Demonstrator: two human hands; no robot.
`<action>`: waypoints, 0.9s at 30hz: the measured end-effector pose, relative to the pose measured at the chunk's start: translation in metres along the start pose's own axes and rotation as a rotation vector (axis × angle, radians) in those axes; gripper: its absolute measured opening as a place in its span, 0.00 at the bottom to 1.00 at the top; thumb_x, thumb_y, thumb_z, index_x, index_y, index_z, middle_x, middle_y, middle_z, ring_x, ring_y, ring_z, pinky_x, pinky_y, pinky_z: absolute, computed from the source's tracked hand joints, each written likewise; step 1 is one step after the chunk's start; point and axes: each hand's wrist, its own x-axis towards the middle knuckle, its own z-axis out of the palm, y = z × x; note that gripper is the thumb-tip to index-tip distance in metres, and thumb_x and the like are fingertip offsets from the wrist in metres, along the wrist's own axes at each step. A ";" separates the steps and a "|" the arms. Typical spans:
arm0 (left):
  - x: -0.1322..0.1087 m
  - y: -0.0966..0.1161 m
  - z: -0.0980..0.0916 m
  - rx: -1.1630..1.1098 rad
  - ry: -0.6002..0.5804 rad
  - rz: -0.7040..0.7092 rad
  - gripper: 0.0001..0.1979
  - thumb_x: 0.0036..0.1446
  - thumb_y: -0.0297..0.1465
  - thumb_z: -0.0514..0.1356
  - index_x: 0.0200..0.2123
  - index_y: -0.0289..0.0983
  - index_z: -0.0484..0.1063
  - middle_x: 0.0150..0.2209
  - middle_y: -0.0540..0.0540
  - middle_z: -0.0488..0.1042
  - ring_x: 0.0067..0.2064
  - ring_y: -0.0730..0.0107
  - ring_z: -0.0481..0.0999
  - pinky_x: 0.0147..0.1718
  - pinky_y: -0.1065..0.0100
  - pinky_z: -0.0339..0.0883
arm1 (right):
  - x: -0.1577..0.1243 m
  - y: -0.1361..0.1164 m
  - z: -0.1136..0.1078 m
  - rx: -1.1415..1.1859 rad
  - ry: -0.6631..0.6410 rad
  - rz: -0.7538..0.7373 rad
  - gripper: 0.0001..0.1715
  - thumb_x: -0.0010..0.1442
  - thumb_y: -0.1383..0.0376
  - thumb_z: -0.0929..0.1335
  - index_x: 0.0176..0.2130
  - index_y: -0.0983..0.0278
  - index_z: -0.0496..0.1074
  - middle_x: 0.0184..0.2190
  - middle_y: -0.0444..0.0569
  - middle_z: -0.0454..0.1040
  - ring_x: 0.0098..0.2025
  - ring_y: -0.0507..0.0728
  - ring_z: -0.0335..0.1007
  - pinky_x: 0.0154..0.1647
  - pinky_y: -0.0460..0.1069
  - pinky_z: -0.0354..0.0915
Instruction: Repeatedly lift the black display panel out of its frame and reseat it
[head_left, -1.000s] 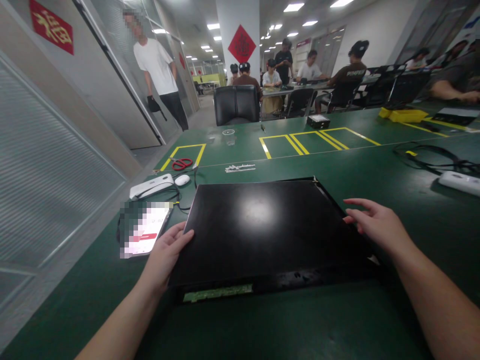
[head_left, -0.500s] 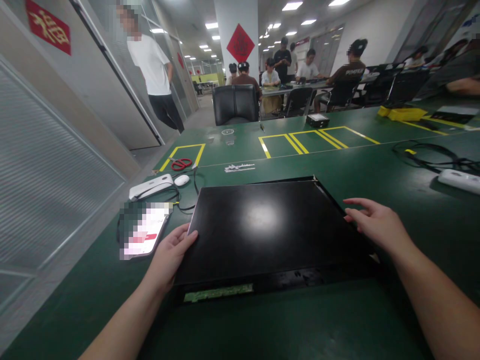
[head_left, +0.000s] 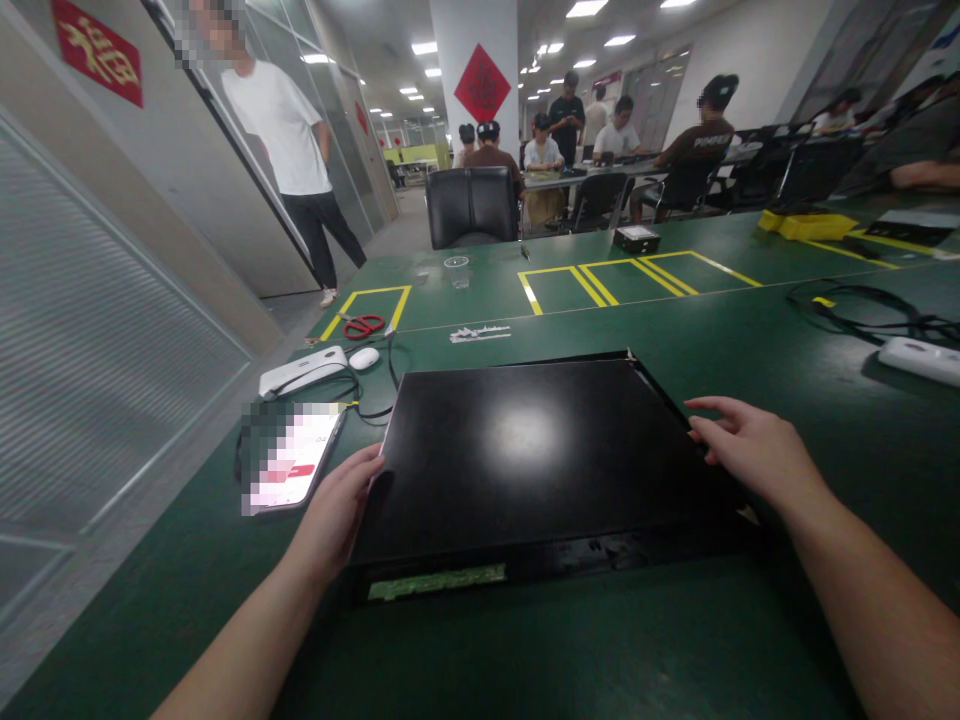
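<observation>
A flat black screen panel (head_left: 480, 490) with a glossy face lies before me over a black frame (head_left: 592, 553), whose rim shows along the far, right and near sides. My left hand (head_left: 341, 505) holds the panel's left edge, thumb along the side and the other fingers partly hidden. At the opposite side, my right hand (head_left: 742, 435) touches the right edge with thumb and forefinger. Its remaining fingers are curled and partly out of sight. A green strip (head_left: 439, 582) runs along the frame's near side.
Left of the panel are a lit phone (head_left: 296, 460), a white power strip (head_left: 304, 370), a white mouse (head_left: 364, 358) and red-handled scissors (head_left: 364, 326). Beyond stand a clear cup (head_left: 457, 272) and a small black box (head_left: 636, 239). Cables (head_left: 862, 305) lie right. A person (head_left: 281, 130) stands left.
My left thumb has slid off the top of the panel to its side edge. My right hand and the panel have hardly moved. The person in white at the left has shifted leftward.
</observation>
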 end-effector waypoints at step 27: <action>0.003 -0.007 -0.003 0.067 -0.026 0.129 0.26 0.50 0.24 0.70 0.54 0.36 0.77 0.40 0.42 0.89 0.41 0.53 0.89 0.32 0.67 0.78 | -0.009 -0.012 -0.003 -0.029 -0.025 -0.041 0.24 0.57 0.50 0.67 0.47 0.55 0.82 0.24 0.44 0.81 0.20 0.60 0.75 0.32 0.58 0.69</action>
